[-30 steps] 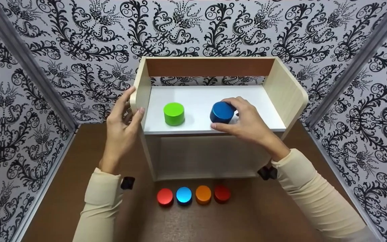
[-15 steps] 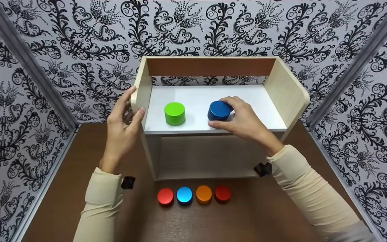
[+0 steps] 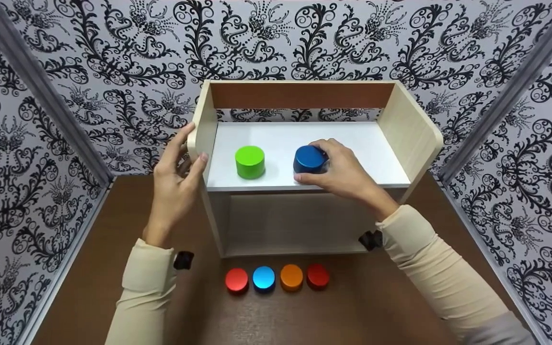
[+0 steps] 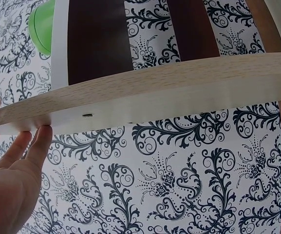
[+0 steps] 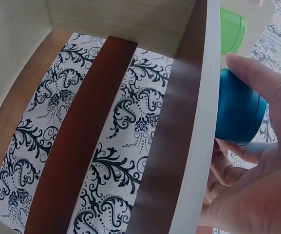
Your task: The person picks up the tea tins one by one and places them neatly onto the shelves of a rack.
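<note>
Dark blue tub upright at the front of the white shelf, the right hand curled round it. Green tub near, obstructing its left. Left hand grips the side panel; four tubs below.

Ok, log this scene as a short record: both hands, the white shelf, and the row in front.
Left hand: grips the front edge of the left side panel
Right hand: holds the dark blue cylinder
White shelf: green cylinder stands left of the dark blue one; whether the held one touches the shelf, cannot tell
Row on brown surface, left to right: red cylinder, light blue cylinder, orange cylinder, darker red cylinder
</note>
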### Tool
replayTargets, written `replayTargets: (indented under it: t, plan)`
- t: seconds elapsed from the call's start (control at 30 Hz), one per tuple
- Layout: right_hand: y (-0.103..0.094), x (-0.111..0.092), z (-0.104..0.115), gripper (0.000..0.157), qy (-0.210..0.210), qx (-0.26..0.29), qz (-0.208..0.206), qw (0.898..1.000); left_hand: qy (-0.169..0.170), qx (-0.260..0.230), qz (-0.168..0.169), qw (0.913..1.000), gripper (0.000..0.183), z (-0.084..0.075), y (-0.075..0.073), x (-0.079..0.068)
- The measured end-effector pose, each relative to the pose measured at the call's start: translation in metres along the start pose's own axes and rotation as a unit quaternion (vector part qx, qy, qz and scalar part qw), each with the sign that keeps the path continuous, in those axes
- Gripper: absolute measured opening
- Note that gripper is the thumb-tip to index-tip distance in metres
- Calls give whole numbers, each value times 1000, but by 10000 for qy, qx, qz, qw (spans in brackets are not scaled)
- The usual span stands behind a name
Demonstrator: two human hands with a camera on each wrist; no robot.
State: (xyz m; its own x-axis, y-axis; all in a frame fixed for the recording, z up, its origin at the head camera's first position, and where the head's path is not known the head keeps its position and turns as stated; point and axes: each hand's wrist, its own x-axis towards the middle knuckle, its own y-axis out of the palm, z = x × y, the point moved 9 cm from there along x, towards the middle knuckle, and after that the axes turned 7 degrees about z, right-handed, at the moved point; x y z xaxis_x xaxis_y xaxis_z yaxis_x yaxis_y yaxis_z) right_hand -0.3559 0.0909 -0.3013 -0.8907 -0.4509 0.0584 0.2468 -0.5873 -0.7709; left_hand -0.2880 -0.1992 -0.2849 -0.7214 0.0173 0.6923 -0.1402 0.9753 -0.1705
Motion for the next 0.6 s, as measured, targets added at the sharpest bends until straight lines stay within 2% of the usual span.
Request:
replayTargets:
  t: [0.6]
  plan:
    - [3, 5, -2, 78, 40, -334, -87, 9994, 52, -102, -17, 9999, 53, 0, 1, 0]
